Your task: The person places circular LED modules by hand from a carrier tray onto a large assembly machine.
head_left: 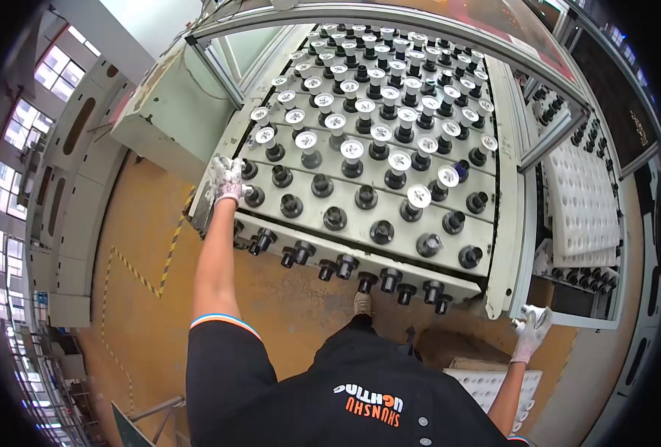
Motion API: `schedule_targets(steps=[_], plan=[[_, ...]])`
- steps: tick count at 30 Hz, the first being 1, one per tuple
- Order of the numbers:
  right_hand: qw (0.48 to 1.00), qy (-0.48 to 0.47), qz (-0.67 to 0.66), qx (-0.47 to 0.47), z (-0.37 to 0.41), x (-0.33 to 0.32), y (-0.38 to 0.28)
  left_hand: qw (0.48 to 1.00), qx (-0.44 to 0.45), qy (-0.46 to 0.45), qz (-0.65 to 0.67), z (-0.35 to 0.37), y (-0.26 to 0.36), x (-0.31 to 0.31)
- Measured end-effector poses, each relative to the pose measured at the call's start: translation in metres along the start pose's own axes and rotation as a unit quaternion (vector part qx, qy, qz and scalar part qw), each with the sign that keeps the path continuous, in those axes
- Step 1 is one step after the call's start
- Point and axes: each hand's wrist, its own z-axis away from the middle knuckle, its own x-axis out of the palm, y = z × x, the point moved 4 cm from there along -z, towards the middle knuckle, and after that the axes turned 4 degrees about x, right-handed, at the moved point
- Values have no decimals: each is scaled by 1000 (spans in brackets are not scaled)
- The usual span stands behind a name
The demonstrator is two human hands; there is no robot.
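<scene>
My left hand (227,179), in a white glove, is at the left front corner of the rack, beside the black lamp sockets (254,196). Its fingers are curled, and a small silvery piece shows by the thumb. Off to the right, past the rack's front corner, my gloved right hand (533,333) is closed around something pale that I cannot make out clearly. White-faced lamps (352,150) stand upright in many sockets across the rack. The front row holds bare sockets (335,217), one of them with a clear or shiny top (428,244).
A metal frame (390,13) spans the rack (449,281). More sockets (369,281) stick out of its front face. White trays with holes (583,201) stand on a shelf at right; another perforated tray (487,391) lies low beside me. Striped tape (168,257) marks the floor.
</scene>
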Motion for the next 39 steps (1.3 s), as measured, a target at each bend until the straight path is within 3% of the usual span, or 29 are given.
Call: schedule_targets(steps=[3, 4, 6, 7, 8, 9, 10, 11, 12, 13, 15, 17, 18, 20, 21, 22, 23, 24, 25, 26, 28, 29, 32, 35, 36, 37, 38, 39], plan=[[996, -75, -13, -36, -5, 46, -59, 974, 47, -154, -158, -45, -23, 27], [993, -106, -55, 2, 9, 66, -100, 948, 65, -225, -215, -62, -33, 37], [987, -111, -111, 42, 18, 96, -149, 930, 103, -268, -228, -77, -6, 53], [976, -153, -131, 85, -3, 109, -137, 959, 96, -213, -161, -79, -11, 49], [985, -141, -81, 51, -8, 123, -149, 822, 365, -166, -405, -133, -125, 121], [986, -153, -72, 6, -10, 142, -173, 749, 241, -361, -501, -98, -42, 89], [983, -177, -29, -45, -24, 158, -179, 783, 217, -349, -468, -93, -32, 84], [974, -208, 15, -92, -32, 176, -182, 747, 231, -384, -491, -96, -48, 85], [967, -214, 63, -119, -30, 192, -206, 769, 186, -423, -442, -97, -45, 85], [958, -222, 108, -147, -29, 211, -230, 904, 62, -304, -292, -93, -56, 89], [899, -144, 237, -338, -54, 257, -225, 899, 85, -281, -326, -100, -61, 100], [915, -213, 261, -222, -64, 305, -234, 912, 115, -249, -304, -113, -87, 114], [897, -209, 303, -246, -72, 324, -236, 924, 132, -228, -277, -123, -105, 123], [855, -206, 382, -286, -82, 357, -229, 947, 71, -232, -213, -93, -53, 96], [837, -216, 430, -261, -83, 369, -229, 955, 38, -230, -183, -84, -37, 81], [824, -232, 428, -289, -84, 378, -221, 904, 175, -256, -294, -98, -63, 97], [715, -260, 542, -357, -108, 410, -161, 890, 194, -265, -316, -106, -84, 106], [732, -271, 531, -330, -102, 403, -159, 910, 222, -237, -257, -107, -108, 109], [745, -288, 518, -307, -97, 397, -163, 927, 135, -290, -196, -95, -88, 93], [769, -229, 479, -354, -97, 402, -163, 898, 166, -303, -274, -89, -67, 79], [798, -104, 394, -443, -96, 411, -160, 981, 20, -169, -92, -48, 12, 22], [846, -169, 421, -282, -92, 404, -181, 996, -30, -82, 13, -27, 52, -6], [851, -176, 431, -242, -100, 410, -174, 994, 48, -9, 97, -20, 59, 1], [834, -215, 420, -286, -95, 396, -183, 988, 40, -56, 142, -24, 85, 29], [830, -267, 420, -253, -92, 385, -195, 993, 101, -48, 24, -29, 85, 42], [859, -260, 382, -220, -93, 377, -194, 982, 164, -41, -90, -36, 73, 67], [879, -209, 330, -272, -96, 362, -193, 937, 283, -68, -192, -53, 24, 117], [889, -157, 280, -326, -99, 348, -191, 940, 314, -87, -104, -43, 38, 118]])
